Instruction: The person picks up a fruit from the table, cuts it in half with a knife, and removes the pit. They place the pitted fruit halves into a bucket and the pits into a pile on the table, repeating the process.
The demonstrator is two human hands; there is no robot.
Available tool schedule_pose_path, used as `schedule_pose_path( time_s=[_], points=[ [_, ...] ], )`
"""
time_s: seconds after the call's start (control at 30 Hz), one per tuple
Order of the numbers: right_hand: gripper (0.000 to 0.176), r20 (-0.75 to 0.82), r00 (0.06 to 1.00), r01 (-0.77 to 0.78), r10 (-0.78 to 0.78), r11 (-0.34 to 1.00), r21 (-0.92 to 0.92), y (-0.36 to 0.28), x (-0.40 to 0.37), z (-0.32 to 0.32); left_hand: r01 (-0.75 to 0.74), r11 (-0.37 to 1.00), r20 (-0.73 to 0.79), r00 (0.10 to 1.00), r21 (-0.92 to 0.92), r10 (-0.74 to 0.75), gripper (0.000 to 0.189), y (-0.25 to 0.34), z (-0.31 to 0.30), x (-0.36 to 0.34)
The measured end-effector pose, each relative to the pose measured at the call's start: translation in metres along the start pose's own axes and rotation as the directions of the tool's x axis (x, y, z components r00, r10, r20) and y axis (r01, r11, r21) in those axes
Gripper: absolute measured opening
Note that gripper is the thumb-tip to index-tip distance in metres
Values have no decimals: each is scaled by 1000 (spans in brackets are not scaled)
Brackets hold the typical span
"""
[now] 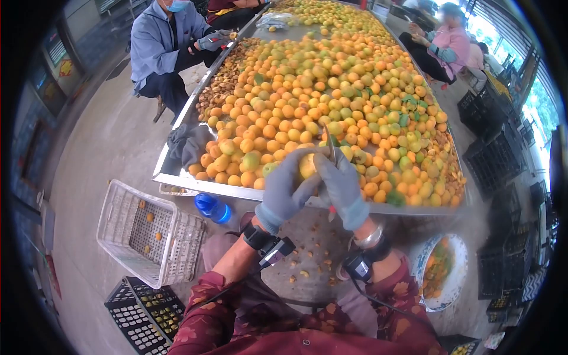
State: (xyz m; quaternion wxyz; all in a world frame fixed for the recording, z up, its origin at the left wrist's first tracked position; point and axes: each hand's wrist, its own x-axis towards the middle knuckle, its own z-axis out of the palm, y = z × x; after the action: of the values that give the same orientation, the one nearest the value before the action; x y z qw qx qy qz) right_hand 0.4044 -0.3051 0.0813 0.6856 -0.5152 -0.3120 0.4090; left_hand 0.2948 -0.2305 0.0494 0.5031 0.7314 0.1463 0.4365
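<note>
while hands (pixel 283 190) grip fruit (pixel 307 167), wrist label (pixel 275 255) unreadable

Can see only part of the apricot (pixel 307 166), covered by the left fingers (pixel 289 168). Cannot trace the knife's (pixel 329 141) handle within the right fingers (pixel 325 168). Cannot resolve the blurred leaf (pixel 394 198) at the tabletop's (pixel 228 190) near edge. Cannot see the whole head of the co-worker (pixel 155 50), cut off above.

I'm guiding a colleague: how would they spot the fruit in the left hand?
Find the long table covered in piled fruit. At its near edge, the grey-gloved left hand grips the yellowish fruit beside a blade rising from the right hand. Unlike the piled fruit, it is partly covered by that hand.
</note>
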Motion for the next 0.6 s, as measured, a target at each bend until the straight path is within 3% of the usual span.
schedule_pose_path(
  time_s=[0.13,0.2,0.27,0.4,0.6],
  points=[
    [16,-51,998,13,-21,987,-158,10,-5,5,57,998,-73,996,15,-55,38,-1,9,-9],
    [15,-136,984,106,-112,993,-48,21,-6,11,59,998,-124,991,26,-55,37,-1,12,-11],
    [14,-149,985,91,-86,995,29,25,-8,15,114,993,-151,983,24,-109,37,3,12,-12],
    [13,-208,978,56,-19,983,173,24,-13,23,86,994,-196,978,62,-72,38,4,14,-14],
    [15,-172,985,42,-25,995,96,32,-7,20,-40,997,-231,971,72,56,38,-3,11,-15]
  ],
)
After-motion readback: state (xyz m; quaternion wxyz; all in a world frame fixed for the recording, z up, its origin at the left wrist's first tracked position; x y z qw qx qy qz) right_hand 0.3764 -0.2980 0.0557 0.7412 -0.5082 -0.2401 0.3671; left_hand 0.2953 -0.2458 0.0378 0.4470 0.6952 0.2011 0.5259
